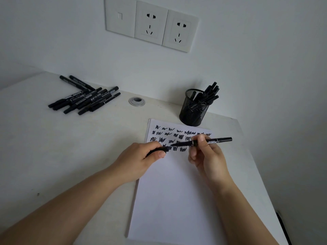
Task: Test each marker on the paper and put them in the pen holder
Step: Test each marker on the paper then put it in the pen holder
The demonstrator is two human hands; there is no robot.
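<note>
— What could go wrong?
— My right hand (pixel 207 156) pinches the bare marker (pixel 201 142), tip pointing at my left fingers (pixel 160 153), closed round its cap (pixel 158 150) over the paper (pixel 173 191). Misjudge recapping, ink smears skin.

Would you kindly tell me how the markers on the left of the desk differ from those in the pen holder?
The loose markers lie flat in an overlapping heap on the desk; the markers in the pen holder stand leaning, mostly hidden by the mesh pen holder. The loose markers show white labels; on the held ones no labels are readable. Both groups are black and capped.
</note>
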